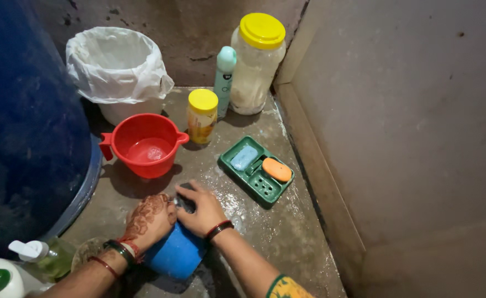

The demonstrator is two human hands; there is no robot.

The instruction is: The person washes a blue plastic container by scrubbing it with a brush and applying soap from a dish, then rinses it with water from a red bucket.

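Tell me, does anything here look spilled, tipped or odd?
Little stands out. The blue cup lies tipped on its side under both hands, and the floor beside the green soap tray glistens wet. The jars and the red jug stand upright.

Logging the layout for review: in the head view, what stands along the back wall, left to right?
White-lined bin → small yellow-capped bottle → teal spray can → big yellow-lidded jar.
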